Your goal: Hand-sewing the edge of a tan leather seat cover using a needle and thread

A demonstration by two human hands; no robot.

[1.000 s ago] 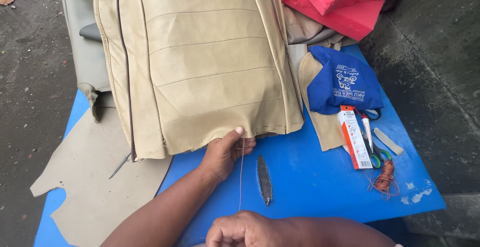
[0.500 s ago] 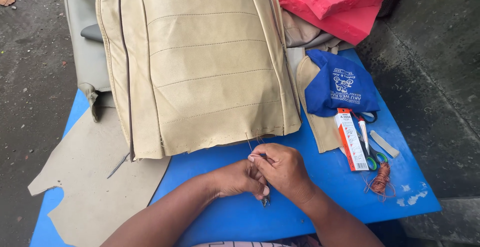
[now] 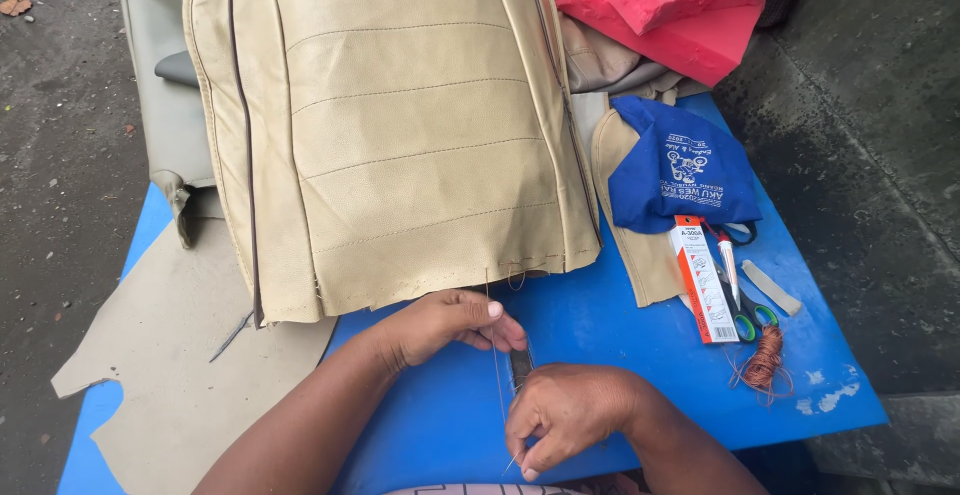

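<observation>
A beige stitched seat cover (image 3: 400, 135) lies on a blue table (image 3: 620, 355), its frayed lower edge toward me. My left hand (image 3: 445, 325) rests just below that edge, thumb and fingers pinched on a thin thread (image 3: 495, 355). The thread runs from the cover's edge down to my right hand (image 3: 565, 415), which is closed on its lower end near the table's front. A tiny point shows below its fingers; whether that is a needle I cannot tell. A narrow dark object (image 3: 520, 365) lies on the table between the hands.
Right of the cover lie a blue cloth bag (image 3: 680, 175), a red-and-white box (image 3: 700, 280), green-handled scissors (image 3: 745, 313) and a coil of brown thread (image 3: 765, 360). Red foam blocks (image 3: 680, 5) sit at the back. A cut beige sheet (image 3: 170, 365) overhangs the left side.
Half a second ago both hands were together below the cover's edge. My right hand has since drawn back toward me with the thread, and my left hand stayed by the edge.
</observation>
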